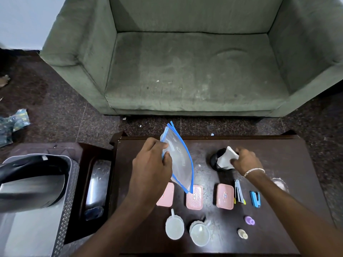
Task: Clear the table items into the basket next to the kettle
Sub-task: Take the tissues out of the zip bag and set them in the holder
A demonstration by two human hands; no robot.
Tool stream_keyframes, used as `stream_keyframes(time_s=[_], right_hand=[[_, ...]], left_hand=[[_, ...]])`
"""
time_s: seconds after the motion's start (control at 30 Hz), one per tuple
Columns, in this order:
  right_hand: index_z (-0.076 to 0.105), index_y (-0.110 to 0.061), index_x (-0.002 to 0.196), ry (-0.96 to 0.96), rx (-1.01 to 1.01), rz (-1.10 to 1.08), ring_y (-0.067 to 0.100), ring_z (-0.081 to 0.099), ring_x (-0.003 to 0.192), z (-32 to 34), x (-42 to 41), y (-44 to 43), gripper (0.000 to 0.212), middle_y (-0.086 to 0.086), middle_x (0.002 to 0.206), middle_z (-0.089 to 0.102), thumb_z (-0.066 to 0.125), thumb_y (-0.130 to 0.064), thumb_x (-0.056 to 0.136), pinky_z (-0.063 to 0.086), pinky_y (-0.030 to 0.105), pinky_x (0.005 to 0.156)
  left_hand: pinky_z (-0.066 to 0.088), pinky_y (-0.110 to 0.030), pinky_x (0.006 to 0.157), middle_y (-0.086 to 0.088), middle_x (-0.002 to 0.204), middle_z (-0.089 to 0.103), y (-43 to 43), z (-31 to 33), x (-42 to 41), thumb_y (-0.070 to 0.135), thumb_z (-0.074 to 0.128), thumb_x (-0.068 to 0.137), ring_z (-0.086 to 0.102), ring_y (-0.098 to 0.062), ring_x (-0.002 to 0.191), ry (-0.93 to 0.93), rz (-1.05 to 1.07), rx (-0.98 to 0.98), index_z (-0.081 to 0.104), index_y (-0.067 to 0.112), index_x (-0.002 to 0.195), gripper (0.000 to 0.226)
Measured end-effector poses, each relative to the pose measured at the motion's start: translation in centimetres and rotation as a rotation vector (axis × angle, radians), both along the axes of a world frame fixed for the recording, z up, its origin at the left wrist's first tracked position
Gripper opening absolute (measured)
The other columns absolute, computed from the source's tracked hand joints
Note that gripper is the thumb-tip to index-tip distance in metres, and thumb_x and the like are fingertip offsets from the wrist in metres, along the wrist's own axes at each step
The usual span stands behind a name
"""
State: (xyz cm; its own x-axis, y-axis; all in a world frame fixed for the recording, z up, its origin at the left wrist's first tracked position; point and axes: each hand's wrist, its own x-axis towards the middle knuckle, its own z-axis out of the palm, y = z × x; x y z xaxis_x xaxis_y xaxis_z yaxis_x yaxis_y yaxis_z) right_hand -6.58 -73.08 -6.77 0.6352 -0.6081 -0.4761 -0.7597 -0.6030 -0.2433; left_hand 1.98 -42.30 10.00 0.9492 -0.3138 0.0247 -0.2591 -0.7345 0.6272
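Note:
My left hand [152, 164] is shut on a clear zip bag [180, 160] with blue edges, held tilted above the dark wooden table [278, 158]. My right hand [245, 158] pinches a white crumpled tissue [227, 157] at the mouth of a black cup [216, 160]. Three pink lidded boxes [225, 196] lie in a row near me, the left one partly hidden by my arm. In front of them stand two white cups [174, 227]. A grey mesh basket [69, 201] sits at the left with the black and silver kettle [31, 182] overlapping it.
A blue stapler [255, 199], a metal clipper [238, 193], a purple cap [249, 220] and a small pale bottle [242, 233] lie on the table's right part. A green sofa [185, 71] stands beyond the table. A dark wooden tray [96, 184] separates table and basket.

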Motion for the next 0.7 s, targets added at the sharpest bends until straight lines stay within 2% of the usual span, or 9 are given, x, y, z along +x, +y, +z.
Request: stream_keyframes(time_s=[0.1,0.2,0.3,0.33,0.4,0.47,0.53,0.6,0.7], right_hand=[[0.054,-0.019,0.107,-0.032,0.029,-0.003,0.037,0.065,0.095,0.2,0.1,0.0,0.043,0.018,0.106,0.068,0.081,-0.03,0.075,0.053,0.04,0.078],[0.05,-0.017,0.124,-0.115,0.059,-0.047,0.039,0.058,0.106,1.3,-0.2,-0.1,0.067,0.017,0.123,0.054,0.086,-0.039,0.072,0.048,0.043,0.089],[0.044,-0.016,0.138,-0.367,-0.001,-0.133,0.039,0.053,0.112,3.8,-0.5,0.4,0.075,0.019,0.125,0.048,0.08,-0.045,0.079,0.046,0.047,0.099],[0.044,-0.017,0.139,-0.495,0.011,-0.176,0.033,0.054,0.111,5.1,-0.6,1.1,0.072,0.016,0.123,0.05,0.076,-0.047,0.082,0.046,0.04,0.098],[0.046,-0.022,0.138,-0.75,0.101,-0.216,0.017,0.058,0.105,8.1,-0.9,3.4,0.066,0.011,0.12,0.055,0.065,-0.057,0.087,0.045,0.016,0.086],[0.045,-0.023,0.141,-0.909,0.277,-0.135,0.007,0.06,0.101,10.7,-1.3,6.4,0.074,0.008,0.118,0.059,0.058,-0.069,0.085,0.046,0.01,0.08],[0.036,-0.021,0.15,-0.894,0.451,0.033,0.008,0.06,0.112,12.2,-1.7,9.5,0.098,0.004,0.129,0.057,0.061,-0.079,0.074,0.05,0.019,0.086],[0.023,-0.023,0.158,-0.786,0.497,0.23,0.007,0.049,0.131,12.6,-1.6,12.1,0.123,-0.002,0.144,0.05,0.069,-0.082,0.06,0.046,0.025,0.101],[0.01,-0.034,0.159,-0.665,0.533,0.313,0.006,0.034,0.145,12.9,-0.4,14.8,0.141,-0.011,0.154,0.039,0.083,-0.077,0.047,0.035,0.042,0.117]], left_hand=[[0.056,-0.043,0.077,0.004,0.107,0.064,0.1,0.0,0.0,0.01,0.068,0.092,0.065,-0.019,0.08,0.01,0.007,-0.012,0.074,0.009,0.107,0.015],[0.055,-0.041,0.075,0.006,0.103,0.063,0.2,0.2,0.1,0.012,0.069,0.092,0.063,-0.017,0.075,0.008,0.019,-0.04,0.074,0.012,0.103,0.012],[0.055,-0.04,0.072,0.006,0.096,0.061,0.2,0.3,0.3,0.012,0.07,0.092,0.062,-0.017,0.071,-0.001,0.028,-0.064,0.074,0.014,0.098,0.007],[0.055,-0.04,0.072,0.006,0.094,0.061,0.2,0.4,0.4,0.011,0.07,0.091,0.061,-0.017,0.07,-0.005,0.031,-0.072,0.074,0.014,0.097,0.007],[0.055,-0.041,0.072,0.005,0.09,0.06,0.2,0.7,0.6,0.011,0.07,0.09,0.061,-0.018,0.07,-0.009,0.036,-0.087,0.074,0.014,0.095,0.006],[0.055,-0.042,0.071,0.005,0.086,0.06,0.1,0.9,0.8,0.012,0.069,0.09,0.061,-0.018,0.069,-0.007,0.043,-0.092,0.074,0.015,0.089,0.006],[0.054,-0.045,0.071,0.005,0.08,0.059,0.2,1.2,1.0,0.014,0.067,0.09,0.061,-0.019,0.069,-0.001,0.052,-0.084,0.07,0.017,0.081,0.011],[0.053,-0.047,0.07,0.005,0.076,0.061,0.3,1.7,1.2,0.015,0.066,0.091,0.062,-0.019,0.069,0.007,0.063,-0.093,0.068,0.018,0.076,0.015],[0.053,-0.044,0.071,0.005,0.071,0.065,0.6,2.7,1.5,0.019,0.066,0.092,0.064,-0.014,0.067,0.023,0.095,-0.115,0.069,0.018,0.074,0.018]])
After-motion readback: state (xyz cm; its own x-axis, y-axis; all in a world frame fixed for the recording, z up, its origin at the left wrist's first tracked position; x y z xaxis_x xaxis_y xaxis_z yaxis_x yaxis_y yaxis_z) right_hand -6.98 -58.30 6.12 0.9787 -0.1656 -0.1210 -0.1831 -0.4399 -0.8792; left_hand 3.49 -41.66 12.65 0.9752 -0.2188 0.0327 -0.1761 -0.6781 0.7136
